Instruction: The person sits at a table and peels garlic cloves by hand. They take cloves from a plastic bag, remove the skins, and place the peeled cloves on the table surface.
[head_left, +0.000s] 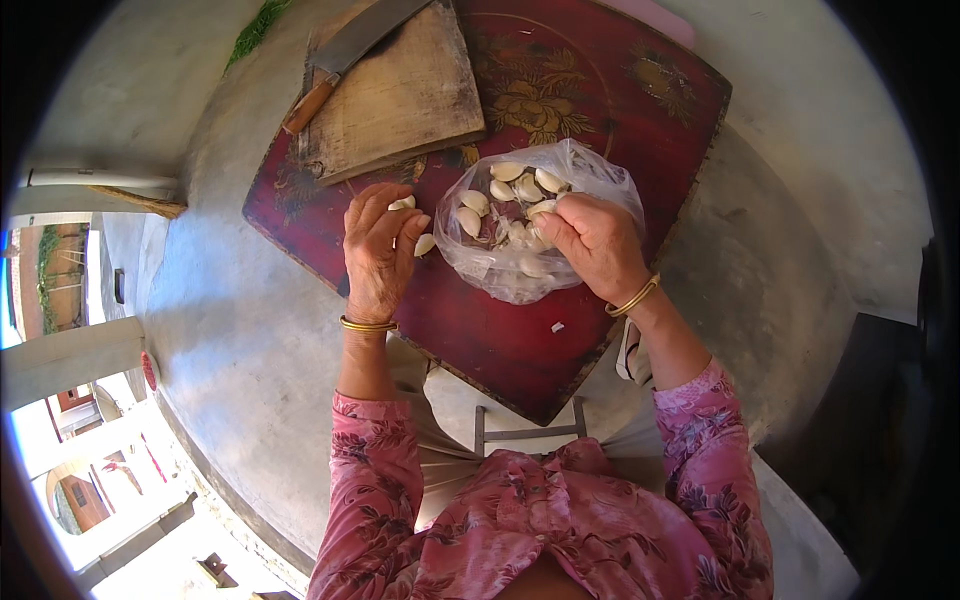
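A clear plastic bag (487, 262) with its mouth spread wide holds several garlic cloves (469, 221) and some papery skins. My right hand (600, 236) is over the bag's right side, thumb and finger closed on a garlic clove (541, 208). Left of the bag, my left hand (381, 244) is curled just above the red table, its thumb and fingertips slightly apart. One garlic clove (402, 202) shows by its fingers, and another garlic clove (424, 244) lies beside the thumb. Whether the left hand grips the nearer clove is hard to tell.
Beyond my left hand, a thick wooden chopping board (397, 90) lies on the red painted table (480, 330). A cleaver (352, 52) rests across the board's left edge, its wooden handle overhanging. A white scrap (557, 327) lies near the table's front corner. Green leaves (256, 31) are at the far left.
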